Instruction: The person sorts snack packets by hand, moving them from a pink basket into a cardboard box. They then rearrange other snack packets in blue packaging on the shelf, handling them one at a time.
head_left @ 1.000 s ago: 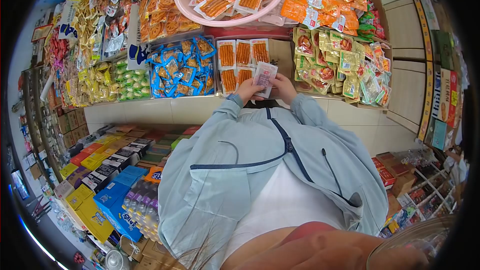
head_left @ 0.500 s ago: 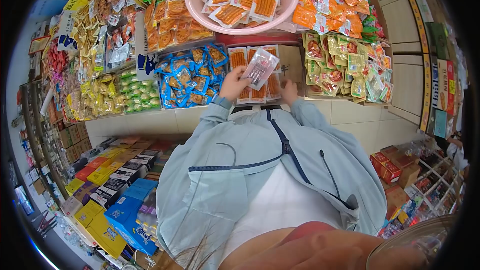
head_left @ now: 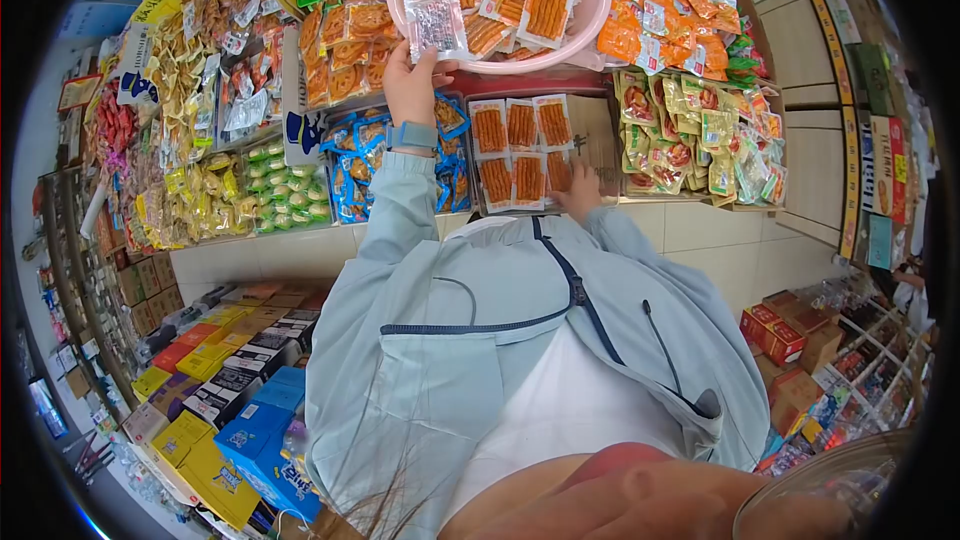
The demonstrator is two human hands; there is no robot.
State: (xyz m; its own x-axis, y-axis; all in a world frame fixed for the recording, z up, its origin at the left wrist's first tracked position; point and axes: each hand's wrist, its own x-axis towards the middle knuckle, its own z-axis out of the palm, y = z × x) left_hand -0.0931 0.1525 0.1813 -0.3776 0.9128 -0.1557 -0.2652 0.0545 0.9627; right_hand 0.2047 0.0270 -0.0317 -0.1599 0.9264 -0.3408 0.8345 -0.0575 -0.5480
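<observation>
My left hand (head_left: 412, 90) pinches the lower edge of a silver-backed snack packet (head_left: 435, 22), which is over the left rim of the pink basket (head_left: 399, 0). Orange snack packets (head_left: 548, 8) lie heaped in that basket. Below it, a shallow bin holds two rows of orange stick packets (head_left: 520, 125) beside bare brown cardboard (head_left: 592, 125). My right hand (head_left: 578, 194) is at the bin's lower right, its fingers touching the last packet (head_left: 559, 171) of the front row. The fingertips are partly hidden there.
Blue snack packets (head_left: 355, 165) fill the bin to the left, and yellow-green packets (head_left: 665, 130) the one to the right. Orange packets (head_left: 660, 25) lie behind. Stacked boxes (head_left: 262, 435) stand at the lower left, a red box (head_left: 770, 332) at the lower right.
My left hand has moved up and left with the silver-backed packet, from above the bin to the basket's rim. The basket appears slightly farther right. My right hand has moved slightly down.
</observation>
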